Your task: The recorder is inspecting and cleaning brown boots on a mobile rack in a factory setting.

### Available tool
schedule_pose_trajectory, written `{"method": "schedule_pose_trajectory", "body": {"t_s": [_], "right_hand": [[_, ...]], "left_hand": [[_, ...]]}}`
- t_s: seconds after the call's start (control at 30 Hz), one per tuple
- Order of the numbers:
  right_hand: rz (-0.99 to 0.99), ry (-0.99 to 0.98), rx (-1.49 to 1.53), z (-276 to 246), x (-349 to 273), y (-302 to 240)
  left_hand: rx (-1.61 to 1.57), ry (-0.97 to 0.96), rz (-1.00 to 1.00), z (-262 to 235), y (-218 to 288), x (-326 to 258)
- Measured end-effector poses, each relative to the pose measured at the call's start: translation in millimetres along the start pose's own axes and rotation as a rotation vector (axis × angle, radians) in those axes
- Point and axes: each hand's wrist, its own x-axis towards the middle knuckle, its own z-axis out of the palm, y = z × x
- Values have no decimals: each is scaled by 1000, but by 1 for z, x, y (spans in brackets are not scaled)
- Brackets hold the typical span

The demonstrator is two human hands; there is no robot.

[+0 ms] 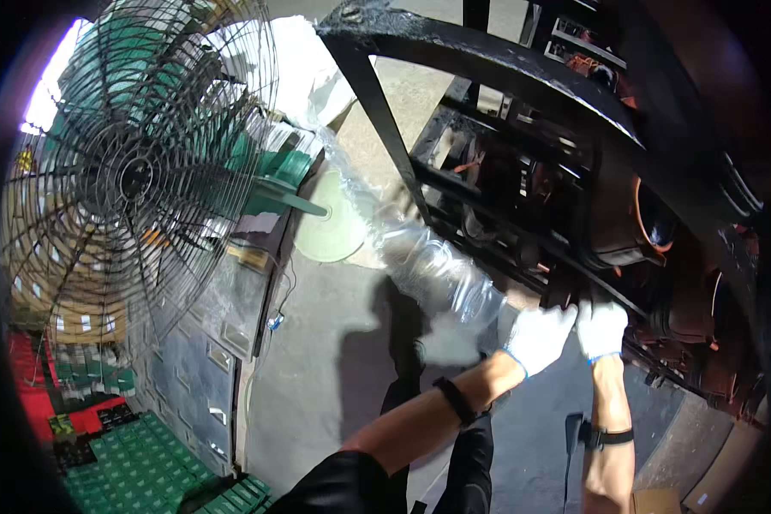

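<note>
Left hand and right hand, both in white gloves, are side by side at the near edge of the black rack. Fingers look curled in on both, but honestly can't tell if they're gripping anything. Dark brown parts sit on the rack just past them. Clear plastic trails to just beside the left one, and a big fan is way off left.

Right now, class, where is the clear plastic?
In the head view, the clear plastic runs through the middle, left of the black rack, its lower end close to the left hand.
</note>
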Motion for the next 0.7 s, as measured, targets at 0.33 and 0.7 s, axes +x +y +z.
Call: {"method": "schedule_pose_trajectory", "body": {"t_s": [0.33,0.7], "right_hand": [[-116,130,738,-77,-77,-32],[-97,-156,409,-146,-214,143]], "left_hand": [[-641,189,141,7,26,2],[189,-398,273,8,117,-83]]}}
